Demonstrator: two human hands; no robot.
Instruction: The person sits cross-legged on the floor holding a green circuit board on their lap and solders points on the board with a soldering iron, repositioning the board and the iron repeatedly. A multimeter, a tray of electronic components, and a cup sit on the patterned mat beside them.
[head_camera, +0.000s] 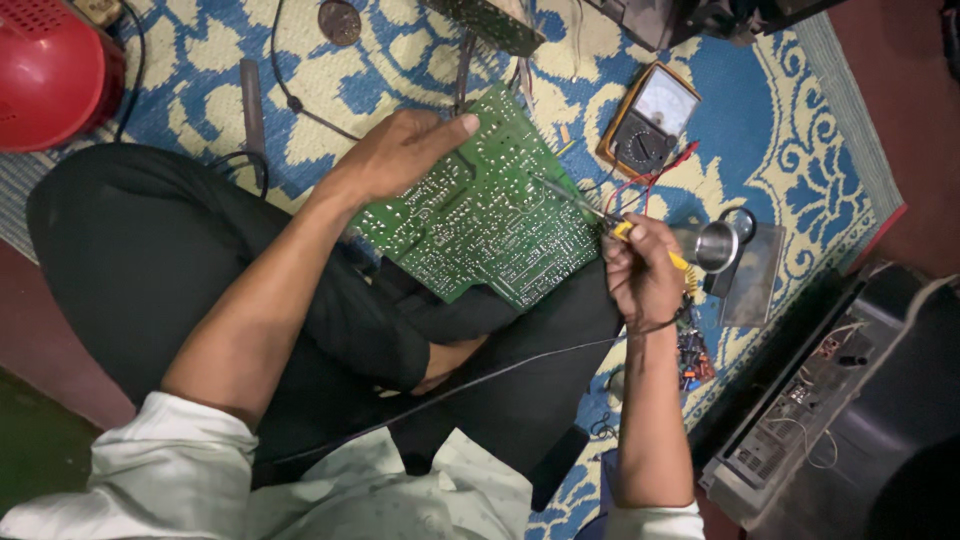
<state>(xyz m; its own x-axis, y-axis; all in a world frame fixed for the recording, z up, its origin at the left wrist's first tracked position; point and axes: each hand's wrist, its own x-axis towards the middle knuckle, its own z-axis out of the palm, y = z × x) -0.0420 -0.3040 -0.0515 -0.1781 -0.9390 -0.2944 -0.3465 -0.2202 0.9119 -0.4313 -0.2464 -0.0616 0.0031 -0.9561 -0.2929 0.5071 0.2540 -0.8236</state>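
Observation:
A green circuit board (480, 215) rests solder side up on my crossed legs. My left hand (400, 150) grips its upper left edge, thumb on top. My right hand (640, 270) holds a soldering iron (600, 222) with a yellow handle; its thin metal tip points left and touches the board's right part. A black cord runs from that hand down across my lap.
An analogue multimeter (650, 118) with red and black leads lies on the blue patterned mat (790, 110). A metal iron stand (735, 255) sits right of my hand. A red round object (50, 70) is top left, an opened device (830, 410) bottom right.

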